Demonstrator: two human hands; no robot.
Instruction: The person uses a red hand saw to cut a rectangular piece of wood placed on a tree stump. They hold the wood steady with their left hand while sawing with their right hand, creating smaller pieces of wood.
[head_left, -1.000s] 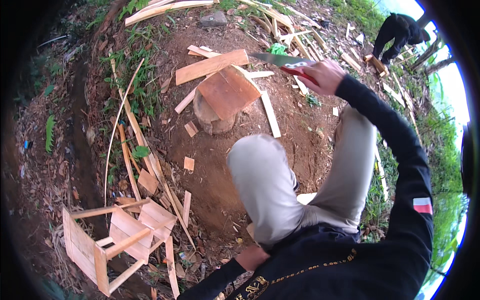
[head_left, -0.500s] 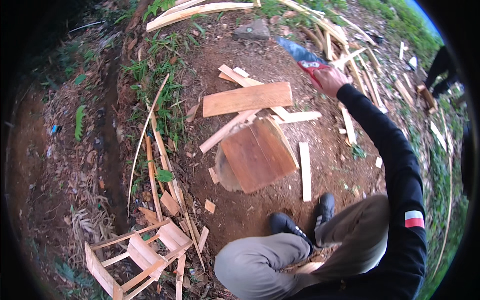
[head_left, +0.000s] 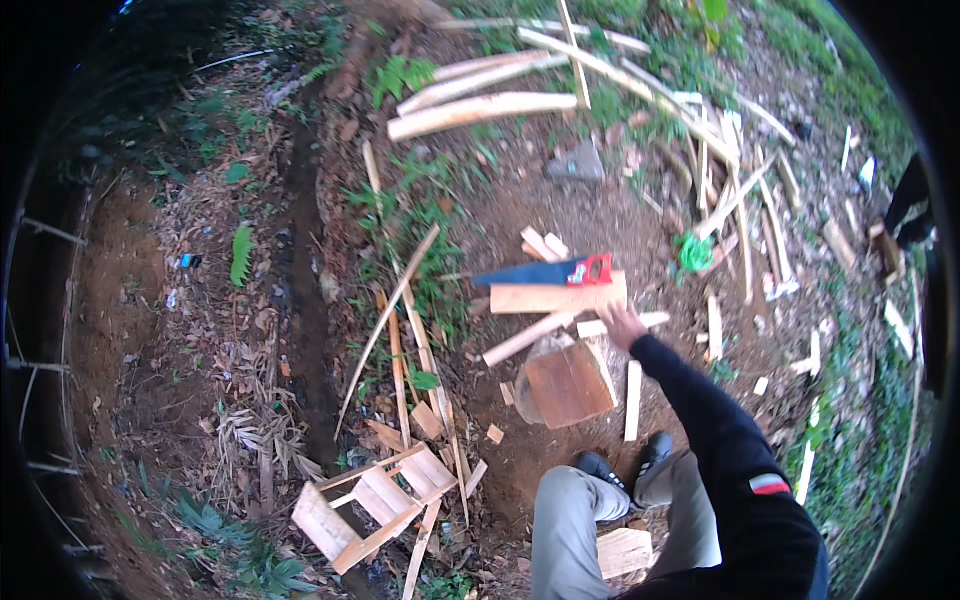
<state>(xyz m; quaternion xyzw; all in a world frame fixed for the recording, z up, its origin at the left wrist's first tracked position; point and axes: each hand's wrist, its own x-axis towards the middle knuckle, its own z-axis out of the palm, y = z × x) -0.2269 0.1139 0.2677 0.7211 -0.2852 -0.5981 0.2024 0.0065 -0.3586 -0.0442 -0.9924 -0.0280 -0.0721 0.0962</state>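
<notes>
There was my right hand, grip spread at the right end of the plank, contact too blurred to call, left hand out of sight; the saw lay along the plank's far edge, so a careless tug could have slid it onto the dirt

At 12 o'clock from the middle of the view, long pale wood strips lie on the ground. At 1 o'clock sits a grey stone. A crumpled bright-green bundle lies toward 3 o'clock; beyond it, at the rim, a dark-clothed person is partly visible. At 7 o'clock rests a small wooden frame with flat panels; dry fronds spread at 8, a green fern leaf at 9.
</notes>
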